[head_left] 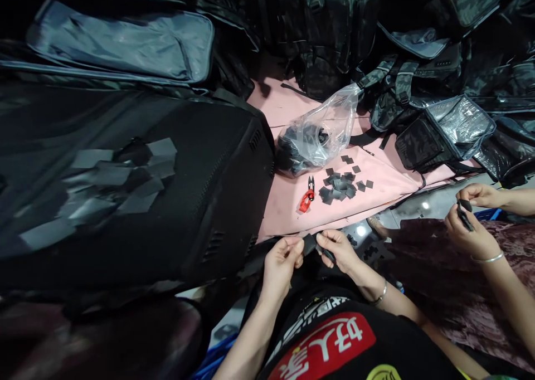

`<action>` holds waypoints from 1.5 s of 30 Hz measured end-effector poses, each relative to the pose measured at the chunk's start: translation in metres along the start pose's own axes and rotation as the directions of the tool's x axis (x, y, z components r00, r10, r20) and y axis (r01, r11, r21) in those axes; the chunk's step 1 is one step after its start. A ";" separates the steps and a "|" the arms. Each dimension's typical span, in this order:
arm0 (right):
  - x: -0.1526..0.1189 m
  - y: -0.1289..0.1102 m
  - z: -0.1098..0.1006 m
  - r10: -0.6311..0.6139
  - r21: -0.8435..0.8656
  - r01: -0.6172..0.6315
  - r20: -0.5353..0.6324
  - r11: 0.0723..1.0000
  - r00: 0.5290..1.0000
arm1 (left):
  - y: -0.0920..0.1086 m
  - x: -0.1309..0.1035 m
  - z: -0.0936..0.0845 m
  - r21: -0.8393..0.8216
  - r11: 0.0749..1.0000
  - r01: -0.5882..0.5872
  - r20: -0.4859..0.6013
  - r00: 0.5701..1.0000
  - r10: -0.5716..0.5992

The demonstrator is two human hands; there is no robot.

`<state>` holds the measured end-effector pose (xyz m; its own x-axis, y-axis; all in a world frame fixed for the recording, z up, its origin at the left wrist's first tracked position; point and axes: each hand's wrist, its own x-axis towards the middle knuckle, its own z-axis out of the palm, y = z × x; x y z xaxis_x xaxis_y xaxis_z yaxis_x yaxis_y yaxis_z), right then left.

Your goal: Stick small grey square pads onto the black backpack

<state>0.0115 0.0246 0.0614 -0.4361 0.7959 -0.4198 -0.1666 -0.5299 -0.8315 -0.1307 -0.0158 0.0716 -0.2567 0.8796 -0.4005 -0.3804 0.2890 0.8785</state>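
My left hand (pixel 281 263) pinches the left edge of a small black fabric piece (pixel 309 244) in front of my body. At its other side my right hand (pixel 339 251) has its fingers closed, with more dark pieces tucked in them. Just beyond my hands, a heap of similar black pieces (pixel 339 186) lies on the pink cloth (pixel 288 204). Red-handled thread snips (pixel 308 195) rest to the left of that heap, blades pointing away from me.
A large black bag (pixel 225 185) fills the left, with grey rectangular pieces (pixel 111 174) scattered on it. Behind the heap stands a clear plastic bag (pixel 334 123) with dark contents. Camouflage backpacks (pixel 317 29) line the back. A co-worker's hands (pixel 476 224) hold dark pieces at right.
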 end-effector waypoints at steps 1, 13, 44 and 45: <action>0.000 0.000 -0.002 -0.003 0.041 0.003 0.002 0.999 1.000 | 0.001 0.001 0.000 -0.047 0.999 0.019 -0.013 1.000 -0.019; -0.007 -0.006 0.011 0.056 -0.136 -0.054 0.010 0.989 0.998 | -0.011 -0.001 0.004 0.013 0.996 -0.093 -0.052 0.994 0.093; 0.014 0.014 -0.014 0.053 -0.129 -0.065 -0.097 0.990 0.994 | -0.036 0.091 -0.050 -0.228 0.974 -0.008 -0.312 0.948 -0.066; 0.016 0.016 -0.015 0.042 -0.137 -0.056 -0.109 0.989 0.993 | -0.037 0.094 -0.050 -0.227 0.974 -0.003 -0.320 0.945 -0.072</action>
<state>0.0157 0.0334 0.0360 -0.3441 0.8003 -0.4910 -0.0190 -0.5288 -0.8485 -0.1850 0.0371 -0.0114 -0.4993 0.6893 -0.5250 -0.5715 0.1934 0.7975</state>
